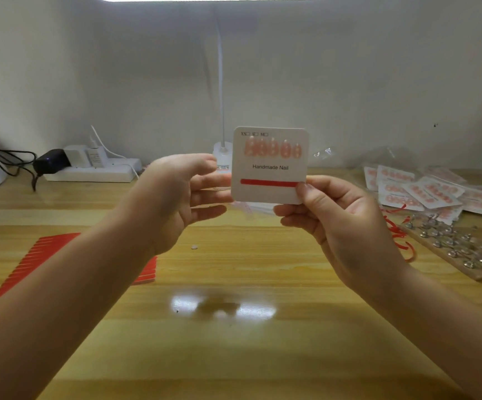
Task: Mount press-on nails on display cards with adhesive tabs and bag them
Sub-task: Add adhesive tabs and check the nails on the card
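Blurred pink nails (273, 149) top the card (271, 171) pinched by right hand (341, 223); left hand (176, 194) open behind its edge.

A glossy light wooden table (234, 356) carries a sheet of red strips (32, 264) near its left edge, a white power strip (95, 171) at the back, and bagged nail cards (424, 192) and a wooden board with metal studs (459, 249) at its right edge.

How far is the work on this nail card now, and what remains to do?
Done: the card carries a top row of five pink nails, and a pile of finished cards lies at the right. In hand: the right hand pinches the card's lower corner by the red strip; the left hand is at its left edge. Left: the lower row, then bagging.
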